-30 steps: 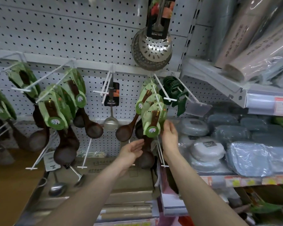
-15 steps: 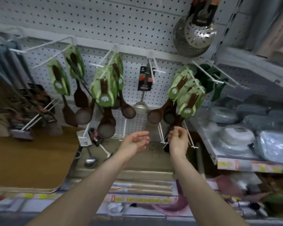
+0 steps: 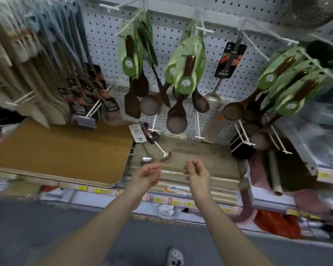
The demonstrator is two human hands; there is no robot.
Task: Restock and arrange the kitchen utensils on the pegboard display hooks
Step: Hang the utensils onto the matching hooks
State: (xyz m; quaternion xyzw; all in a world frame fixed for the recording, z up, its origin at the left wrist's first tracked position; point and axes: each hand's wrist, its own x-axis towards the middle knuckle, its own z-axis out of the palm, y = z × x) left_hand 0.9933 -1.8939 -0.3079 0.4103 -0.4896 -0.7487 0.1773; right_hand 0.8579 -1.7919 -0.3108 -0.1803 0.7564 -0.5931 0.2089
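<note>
Below, left hand (image 3: 149,174) and right hand (image 3: 196,172) hover empty, each grip loosely curled, near two metal ladles (image 3: 147,159) lying on a cardboard box (image 3: 198,150); wooden spoons (image 3: 176,118) hang on pegboard (image 3: 108,54) hooks above

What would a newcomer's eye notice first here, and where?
Dark wooden spoons in green cards hang in clusters on the white pegboard, across the upper half. Below the middle, the left hand and right hand hover empty, fingers loosely curled, near a small steel ladle lying on a cardboard box.
</note>
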